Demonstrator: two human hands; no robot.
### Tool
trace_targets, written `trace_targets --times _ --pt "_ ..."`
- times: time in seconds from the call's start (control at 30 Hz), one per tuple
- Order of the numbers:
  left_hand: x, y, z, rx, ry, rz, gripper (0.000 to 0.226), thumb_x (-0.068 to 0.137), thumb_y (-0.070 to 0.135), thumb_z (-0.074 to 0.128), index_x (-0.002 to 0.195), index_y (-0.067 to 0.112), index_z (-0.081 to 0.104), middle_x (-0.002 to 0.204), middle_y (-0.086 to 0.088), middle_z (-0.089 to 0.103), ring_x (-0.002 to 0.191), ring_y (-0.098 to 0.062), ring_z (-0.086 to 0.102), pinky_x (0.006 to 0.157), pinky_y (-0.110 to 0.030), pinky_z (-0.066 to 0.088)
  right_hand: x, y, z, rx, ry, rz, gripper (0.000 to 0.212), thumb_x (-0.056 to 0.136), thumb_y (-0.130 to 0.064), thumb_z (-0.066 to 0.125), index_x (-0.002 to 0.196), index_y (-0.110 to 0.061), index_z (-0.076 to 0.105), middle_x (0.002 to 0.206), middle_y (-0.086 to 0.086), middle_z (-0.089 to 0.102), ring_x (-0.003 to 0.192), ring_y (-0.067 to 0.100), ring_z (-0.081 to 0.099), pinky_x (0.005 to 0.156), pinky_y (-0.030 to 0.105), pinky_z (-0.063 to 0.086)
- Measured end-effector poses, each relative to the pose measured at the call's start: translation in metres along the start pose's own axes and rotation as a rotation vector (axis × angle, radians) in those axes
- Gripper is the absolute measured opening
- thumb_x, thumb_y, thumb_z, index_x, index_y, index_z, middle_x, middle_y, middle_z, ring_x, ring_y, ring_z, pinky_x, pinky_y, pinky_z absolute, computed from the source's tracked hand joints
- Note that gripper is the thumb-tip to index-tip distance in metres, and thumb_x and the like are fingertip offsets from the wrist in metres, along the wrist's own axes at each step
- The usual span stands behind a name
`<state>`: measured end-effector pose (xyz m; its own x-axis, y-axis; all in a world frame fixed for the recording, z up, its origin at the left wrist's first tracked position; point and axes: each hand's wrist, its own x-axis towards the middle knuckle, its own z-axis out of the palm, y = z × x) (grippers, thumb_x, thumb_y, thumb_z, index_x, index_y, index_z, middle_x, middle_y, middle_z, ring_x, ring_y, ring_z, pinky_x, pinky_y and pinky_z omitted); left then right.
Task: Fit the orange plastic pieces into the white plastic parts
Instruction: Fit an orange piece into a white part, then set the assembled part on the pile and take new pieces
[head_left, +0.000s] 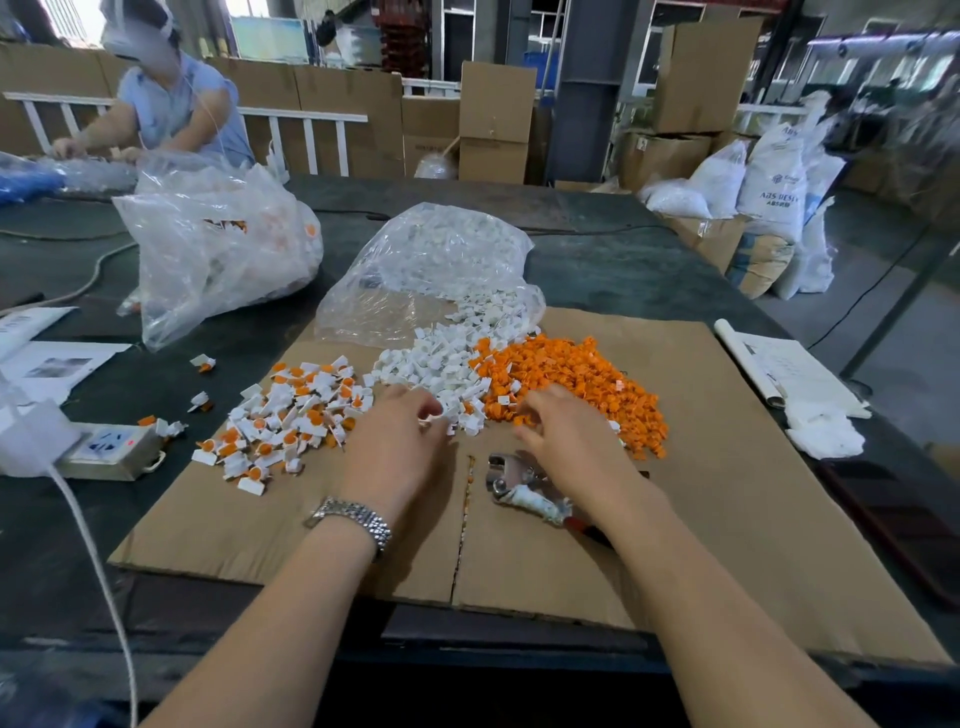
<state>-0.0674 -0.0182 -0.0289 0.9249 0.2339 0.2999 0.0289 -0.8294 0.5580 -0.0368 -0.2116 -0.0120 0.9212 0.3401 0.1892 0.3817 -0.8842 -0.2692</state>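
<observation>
Typical warehouse floor: cardboard boxes (496, 119) are stacked at 12 o'clock behind a white railing (306, 122), white sacks (769, 182) are piled at 2 o'clock, and daylight is let in through windows (670, 31).

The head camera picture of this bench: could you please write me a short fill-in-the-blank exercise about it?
1. The heap of loose orange pieces lies to the ____ of the loose white parts.
2. The left hand has a metal ____ on its wrist.
3. The heaps all rest on a flat sheet of ____.
4. The pliers lie partly under the ____ hand.

Missing words: right; watch; cardboard; right
</observation>
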Motion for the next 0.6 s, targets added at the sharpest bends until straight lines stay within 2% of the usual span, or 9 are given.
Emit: trace_targets --times 0.07,0.17,0.27,0.37,0.4,0.47,0.53,0.6 --pt "-0.001 0.005 0.012 0.081 -0.037 0.029 0.020 0.097 0.037 0.064 0.108 0.021 0.068 0.109 0.003 0.059 0.093 -0.012 0.059 0.084 -0.031 0.055 0.012 -0.006 0.008 -0.037 0.030 0.027 0.028 0.098 -0.035 0.060 0.118 -0.015 0.061 0.112 0.003 0.057 0.100 0.021 0.058 0.086 0.038 0.051" --pt "-0.002 0.006 0.019 0.142 -0.030 0.052 0.019 0.096 0.034 0.067 0.107 0.018 0.068 0.105 0.000 0.060 0.097 -0.017 0.057 0.084 -0.031 0.052 0.021 -0.010 0.020 -0.059 0.048 0.121 0.023 0.098 -0.031 0.062 0.112 -0.013 0.062 0.113 0.006 0.055 0.096 0.023 0.058 0.079 0.036 0.051" --pt "-0.004 0.006 0.018 0.138 -0.069 0.043 0.015 0.097 0.028 0.066 0.105 0.016 0.067 0.104 -0.001 0.061 0.097 -0.019 0.057 0.083 -0.032 0.051 0.023 -0.010 0.025 -0.066 0.070 0.172 0.008 0.097 -0.011 0.061 0.105 -0.010 0.062 0.112 0.009 0.054 0.079 0.019 0.048 0.065 0.030 0.040" --pt "-0.008 0.005 0.010 0.054 -0.090 0.013 0.006 0.096 0.023 0.066 0.100 0.019 0.066 0.098 0.003 0.060 0.082 -0.009 0.055 0.070 -0.023 0.048 0.021 -0.007 0.025 -0.063 0.058 0.172 0.017 0.091 0.003 0.061 0.103 -0.009 0.063 0.111 0.010 0.053 0.081 0.020 0.049 0.065 0.030 0.039" --pt "-0.011 0.004 0.007 -0.012 -0.080 -0.020 0.003 0.095 0.022 0.067 0.098 0.021 0.065 0.095 0.007 0.060 0.077 -0.003 0.054 0.065 -0.018 0.046 0.020 -0.005 0.024 -0.058 0.058 0.167 0.019 0.088 0.005 0.062 0.102 -0.008 0.062 0.111 0.010 0.053 0.084 0.022 0.051 0.066 0.030 0.040" --pt "-0.017 0.002 0.002 -0.230 -0.077 -0.139 0.008 0.093 0.017 0.071 0.096 0.022 0.065 0.089 0.010 0.064 0.071 -0.004 0.062 0.061 -0.017 0.051 0.017 -0.001 0.025 -0.039 0.077 0.159 0.021 0.087 0.005 0.060 0.104 -0.008 0.060 0.109 0.010 0.055 0.085 0.022 0.052 0.067 0.031 0.040" --pt "-0.023 -0.001 -0.003 -0.533 -0.123 -0.281 0.011 0.092 0.011 0.072 0.095 0.021 0.071 0.082 0.002 0.073 0.069 -0.008 0.071 0.060 -0.022 0.059 0.015 0.004 0.027 -0.034 0.085 0.157 0.022 0.090 0.003 0.058 0.109 -0.008 0.059 0.110 0.009 0.055 0.089 0.023 0.054 0.070 0.031 0.042" --pt "-0.027 -0.004 -0.008 -0.794 -0.203 -0.393 0.012 0.092 0.006 0.071 0.094 0.017 0.076 0.083 -0.001 0.079 0.075 -0.010 0.075 0.061 -0.020 0.058 0.015 0.008 0.029 -0.060 0.070 0.156 0.018 0.094 -0.001 0.056 0.110 -0.008 0.061 0.110 0.010 0.055 0.093 0.024 0.056 0.074 0.031 0.044"
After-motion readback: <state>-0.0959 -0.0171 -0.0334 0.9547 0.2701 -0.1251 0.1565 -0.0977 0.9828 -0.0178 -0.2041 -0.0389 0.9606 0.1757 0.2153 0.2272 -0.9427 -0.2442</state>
